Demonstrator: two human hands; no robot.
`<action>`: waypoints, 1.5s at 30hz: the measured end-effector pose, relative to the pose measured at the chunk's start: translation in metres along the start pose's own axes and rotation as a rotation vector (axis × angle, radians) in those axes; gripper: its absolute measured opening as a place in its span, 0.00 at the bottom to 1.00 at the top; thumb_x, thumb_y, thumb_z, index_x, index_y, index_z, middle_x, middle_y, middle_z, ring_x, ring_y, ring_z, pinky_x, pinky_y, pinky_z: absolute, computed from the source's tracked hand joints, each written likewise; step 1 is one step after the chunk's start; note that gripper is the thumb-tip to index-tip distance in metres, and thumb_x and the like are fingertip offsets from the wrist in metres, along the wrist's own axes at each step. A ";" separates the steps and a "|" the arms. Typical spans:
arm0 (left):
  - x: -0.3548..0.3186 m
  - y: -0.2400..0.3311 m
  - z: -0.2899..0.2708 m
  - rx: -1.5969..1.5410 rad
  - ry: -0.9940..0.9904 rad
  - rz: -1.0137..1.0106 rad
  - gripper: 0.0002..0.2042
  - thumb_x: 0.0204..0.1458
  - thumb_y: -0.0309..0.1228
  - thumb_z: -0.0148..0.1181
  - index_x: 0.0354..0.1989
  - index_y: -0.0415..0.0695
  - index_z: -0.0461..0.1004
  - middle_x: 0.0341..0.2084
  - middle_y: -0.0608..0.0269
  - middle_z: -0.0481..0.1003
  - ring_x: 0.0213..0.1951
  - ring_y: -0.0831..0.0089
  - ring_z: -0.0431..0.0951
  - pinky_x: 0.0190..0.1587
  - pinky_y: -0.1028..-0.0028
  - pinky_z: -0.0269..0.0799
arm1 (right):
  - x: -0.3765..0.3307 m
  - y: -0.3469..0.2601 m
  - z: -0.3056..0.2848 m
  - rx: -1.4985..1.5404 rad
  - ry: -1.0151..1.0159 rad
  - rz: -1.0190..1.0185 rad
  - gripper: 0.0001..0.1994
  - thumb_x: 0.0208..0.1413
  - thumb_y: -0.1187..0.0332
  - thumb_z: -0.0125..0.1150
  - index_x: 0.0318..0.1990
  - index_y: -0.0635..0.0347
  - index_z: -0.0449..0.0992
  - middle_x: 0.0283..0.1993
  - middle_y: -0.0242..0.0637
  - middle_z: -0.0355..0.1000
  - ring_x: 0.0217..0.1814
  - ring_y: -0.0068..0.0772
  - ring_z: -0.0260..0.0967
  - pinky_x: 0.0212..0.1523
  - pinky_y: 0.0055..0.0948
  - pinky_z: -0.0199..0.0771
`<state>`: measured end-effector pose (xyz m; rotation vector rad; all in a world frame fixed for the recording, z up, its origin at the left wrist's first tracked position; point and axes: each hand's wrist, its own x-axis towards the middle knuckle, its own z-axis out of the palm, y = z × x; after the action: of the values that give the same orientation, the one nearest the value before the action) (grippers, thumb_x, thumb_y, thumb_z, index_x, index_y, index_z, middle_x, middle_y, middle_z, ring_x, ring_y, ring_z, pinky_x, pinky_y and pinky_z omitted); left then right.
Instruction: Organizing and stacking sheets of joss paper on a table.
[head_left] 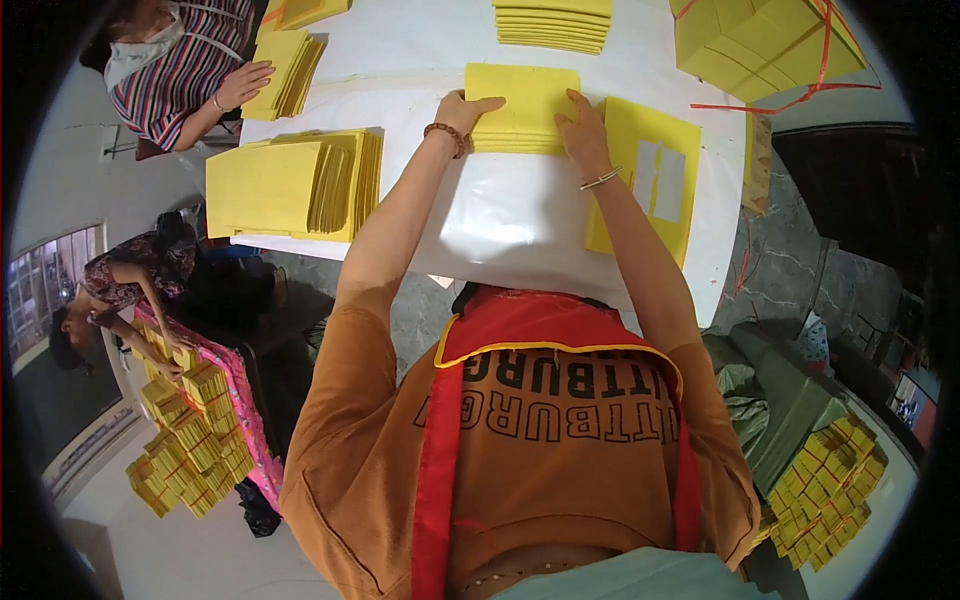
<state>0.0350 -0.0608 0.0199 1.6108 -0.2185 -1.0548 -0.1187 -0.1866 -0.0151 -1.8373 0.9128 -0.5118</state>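
Holding yellow stack (523, 100), long axis sideways (edges (518, 143) nearward)

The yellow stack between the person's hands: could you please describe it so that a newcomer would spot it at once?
Start at the white-topped table in front of the person. There, between the left hand and the right hand, lies the yellow stack, its layered edges facing the person. Unlike the other yellow stacks nearby, it has one of these hands at each side.
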 end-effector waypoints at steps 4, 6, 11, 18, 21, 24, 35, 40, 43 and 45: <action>0.019 -0.022 -0.005 0.282 0.215 0.086 0.25 0.39 0.32 0.66 0.42 0.28 0.65 0.36 0.50 0.73 0.33 0.67 0.76 0.36 0.71 0.74 | -0.007 -0.024 -0.004 0.038 -0.054 0.088 0.24 0.44 0.70 0.56 0.53 0.61 0.65 0.51 0.53 0.64 0.55 0.49 0.59 0.55 0.38 0.59; 0.017 -0.021 0.003 0.281 0.230 0.104 0.25 0.39 0.33 0.66 0.41 0.29 0.64 0.35 0.50 0.73 0.33 0.67 0.76 0.36 0.72 0.74 | -0.008 -0.023 -0.008 0.089 -0.060 0.155 0.24 0.44 0.70 0.56 0.53 0.61 0.65 0.51 0.52 0.64 0.55 0.48 0.59 0.55 0.37 0.59; -0.001 -0.004 0.014 0.239 0.176 0.155 0.29 0.37 0.37 0.66 0.43 0.30 0.61 0.39 0.49 0.69 0.40 0.63 0.73 0.37 0.69 0.74 | 0.001 -0.002 -0.008 0.023 -0.046 0.103 0.22 0.48 0.71 0.57 0.54 0.57 0.65 0.49 0.40 0.64 0.50 0.32 0.62 0.48 0.27 0.64; -0.012 -0.007 0.002 -0.159 -0.025 0.357 0.33 0.38 0.24 0.65 0.51 0.36 0.51 0.43 0.52 0.67 0.44 0.66 0.71 0.45 0.71 0.71 | -0.009 -0.009 -0.009 0.542 -0.014 0.080 0.45 0.42 0.71 0.63 0.64 0.62 0.38 0.56 0.50 0.58 0.59 0.42 0.56 0.58 0.36 0.55; -0.022 0.003 -0.007 -0.177 -0.160 0.529 0.42 0.36 0.20 0.66 0.57 0.43 0.43 0.44 0.53 0.66 0.47 0.66 0.69 0.48 0.69 0.69 | -0.007 -0.021 -0.020 0.725 -0.111 0.149 0.53 0.41 0.71 0.66 0.64 0.58 0.25 0.57 0.48 0.56 0.58 0.40 0.55 0.57 0.36 0.56; -0.011 -0.010 -0.027 -0.011 -0.262 0.633 0.54 0.35 0.18 0.65 0.63 0.53 0.28 0.53 0.50 0.57 0.52 0.66 0.64 0.50 0.68 0.67 | -0.007 -0.022 -0.026 0.694 -0.245 0.161 0.46 0.40 0.74 0.64 0.64 0.60 0.38 0.55 0.42 0.59 0.56 0.34 0.57 0.56 0.31 0.58; -0.027 0.001 -0.026 0.052 -0.172 0.755 0.57 0.33 0.11 0.58 0.63 0.56 0.19 0.60 0.51 0.41 0.51 0.67 0.63 0.51 0.69 0.66 | -0.018 -0.006 -0.016 0.586 -0.400 0.112 0.29 0.40 0.78 0.57 0.55 0.59 0.58 0.49 0.33 0.65 0.51 0.26 0.62 0.50 0.26 0.64; -0.029 -0.003 -0.029 0.022 -0.183 0.681 0.55 0.35 0.14 0.62 0.63 0.53 0.23 0.53 0.53 0.57 0.48 0.68 0.67 0.51 0.69 0.65 | -0.019 -0.008 -0.017 0.598 -0.389 0.114 0.29 0.41 0.81 0.56 0.55 0.59 0.59 0.48 0.33 0.65 0.51 0.25 0.62 0.49 0.26 0.65; -0.023 -0.016 -0.037 -0.111 -0.288 0.505 0.47 0.37 0.17 0.63 0.63 0.47 0.38 0.49 0.56 0.65 0.48 0.69 0.67 0.52 0.71 0.64 | -0.022 -0.014 -0.015 0.572 -0.348 0.155 0.29 0.40 0.82 0.56 0.54 0.59 0.59 0.48 0.32 0.66 0.50 0.25 0.62 0.49 0.25 0.65; -0.020 -0.024 -0.039 -0.026 -0.363 0.363 0.31 0.41 0.20 0.63 0.56 0.38 0.57 0.50 0.58 0.66 0.50 0.72 0.67 0.52 0.73 0.63 | -0.022 -0.014 -0.012 0.563 -0.321 0.176 0.29 0.40 0.82 0.55 0.54 0.59 0.60 0.47 0.32 0.66 0.50 0.24 0.62 0.48 0.24 0.65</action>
<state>0.0420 -0.0127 0.0081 1.2830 -0.7101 -1.0492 -0.1357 -0.1727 0.0039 -1.2670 0.6221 -0.3084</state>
